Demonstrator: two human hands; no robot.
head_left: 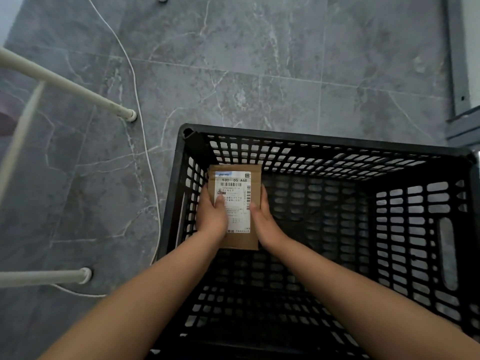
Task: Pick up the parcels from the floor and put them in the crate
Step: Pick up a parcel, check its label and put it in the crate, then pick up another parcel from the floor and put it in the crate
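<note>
Currently a flat cardboard parcel [235, 203] is gripped along its long edges by the left hand [211, 216] and right hand [265, 219], low inside the black crate [324, 141]'s near-left corner. It is judged light, stiff and unlikely to slip; the edges seem the best hold.

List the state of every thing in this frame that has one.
parcel: label up, held inside the crate near its left wall; cannot tell if it touches the bottom.
crate: upright on the floor, top open, no other parcel visible inside.
left hand: grips the parcel's left edge, thumb on the label.
right hand: grips the parcel's right edge.
white cable: lying loose on the floor.
</note>
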